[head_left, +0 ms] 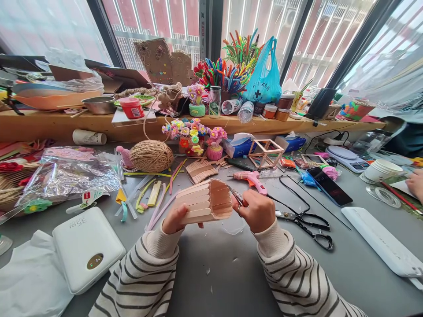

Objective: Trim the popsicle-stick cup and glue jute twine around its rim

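Observation:
My left hand [175,219] is closed around the base of a cup made of wooden craft sticks [194,203]. The cup lies tilted on its side, its scalloped, open mouth facing right. In my right hand [259,210] is a small pointed metal tool [236,194]; the fist hides most of it, so its exact kind cannot be told. Its tip is close to the cup's rim, and whether they touch is unclear. Behind my right hand lies a pink hot glue gun [251,179]. Black-handled scissors [310,222] rest just right of that hand.
A twine ball [151,156], loose craft sticks [200,171] and a wooden stick frame [266,154] lie beyond the cup. On the left is a white power bank [87,248]; on the right, a phone [329,186] and a long white device [380,240]. Another person's hand [415,182] shows at far right.

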Demonstrator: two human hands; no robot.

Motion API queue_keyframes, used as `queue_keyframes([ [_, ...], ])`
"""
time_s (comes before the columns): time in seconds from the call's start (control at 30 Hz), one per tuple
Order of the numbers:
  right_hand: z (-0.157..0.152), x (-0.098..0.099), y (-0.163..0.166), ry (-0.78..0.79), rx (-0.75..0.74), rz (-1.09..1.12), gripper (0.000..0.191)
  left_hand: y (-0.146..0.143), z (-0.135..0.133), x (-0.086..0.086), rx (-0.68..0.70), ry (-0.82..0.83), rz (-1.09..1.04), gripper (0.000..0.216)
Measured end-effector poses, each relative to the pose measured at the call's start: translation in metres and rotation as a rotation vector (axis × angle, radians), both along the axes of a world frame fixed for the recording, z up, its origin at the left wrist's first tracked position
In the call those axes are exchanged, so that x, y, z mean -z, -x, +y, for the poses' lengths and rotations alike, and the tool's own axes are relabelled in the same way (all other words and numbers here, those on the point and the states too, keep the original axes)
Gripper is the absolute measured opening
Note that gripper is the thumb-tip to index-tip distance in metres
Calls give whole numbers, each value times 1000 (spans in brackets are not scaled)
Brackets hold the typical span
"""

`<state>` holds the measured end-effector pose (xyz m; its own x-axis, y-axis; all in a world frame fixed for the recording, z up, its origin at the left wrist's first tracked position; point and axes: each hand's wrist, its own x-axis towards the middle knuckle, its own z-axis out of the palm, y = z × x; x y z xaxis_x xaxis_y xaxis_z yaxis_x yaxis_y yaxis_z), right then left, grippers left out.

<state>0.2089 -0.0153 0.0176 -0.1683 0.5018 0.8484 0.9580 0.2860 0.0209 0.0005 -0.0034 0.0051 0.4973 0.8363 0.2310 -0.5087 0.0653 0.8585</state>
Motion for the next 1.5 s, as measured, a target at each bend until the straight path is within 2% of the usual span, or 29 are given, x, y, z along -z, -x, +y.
queue_keyframes([
  [0.23,-4,-4,3,65,-16,76,43,7,10,14,109,-19,-3,49],
  [0.37,-7,-8,4,119,-17,98,38,6,7,14,109,-9,9,48],
  [0.53,-7,-9,-1,122,26,14,38,5,5,10,125,17,33,54],
  [0.8,-2,-7,-8,54,45,-75,39,3,2,-1,101,103,107,60],
  [1.03,1,-5,-12,6,5,-101,41,0,-2,-14,67,90,111,59],
  [1.2,2,-3,-11,-11,21,-78,39,-2,-1,-9,31,60,112,64],
  [1.37,2,-1,-10,26,25,-27,39,-3,-2,1,-92,-23,63,78],
  [1.5,2,0,-9,27,19,-20,41,-3,0,2,-106,-83,97,71],
])
